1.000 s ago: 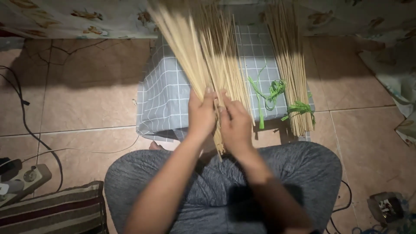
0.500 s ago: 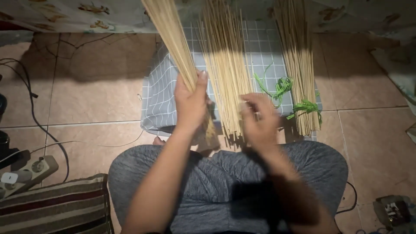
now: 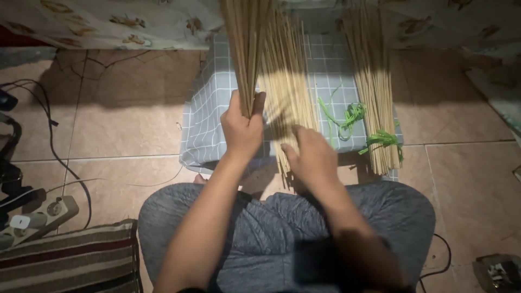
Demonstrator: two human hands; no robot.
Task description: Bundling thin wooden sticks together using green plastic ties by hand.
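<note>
Pale tan sticks: a bundle of thin sticks (image 3: pixel 247 49) is gripped at its lower end and held nearly upright, running out of the top of the picture; each stick is slender, straight and dry-looking.
Left hand: the left hand (image 3: pixel 242 130) is wrapped around the base of that bundle, fingers curled tight and thumb pressed against the sticks.
Loose sticks: a second, fanned sheaf of loose sticks (image 3: pixel 287 92) is laid lengthwise on the cloth just right of the held bundle, its near ends reaching the cloth's front edge.
Right hand: the right hand (image 3: pixel 312 157) is laid over the near ends of the loose sticks, fingers bent and narrow; whether any stick is pinched cannot be told.
Tied bundle: a third tied bundle (image 3: pixel 374 81) is lain further right, bound near its lower end with green string (image 3: pixel 384 139); more green string (image 3: pixel 347 115) is curled loose between the two lying sheaves.
Cloth: a grey-blue checked cloth (image 3: pixel 211 108) is draped over a low boxy support, soft and creased at its corner.
Floor: glossy beige tiles (image 3: pixel 119 125) are seen around it, one cracked.
Lap: grey ribbed trousers (image 3: pixel 271 233) are seen below the hands.
Edges: a striped cushion (image 3: pixel 70 260), a white power strip (image 3: pixel 38 214) and black cables (image 3: pixel 51 141) are placed at the left.
</note>
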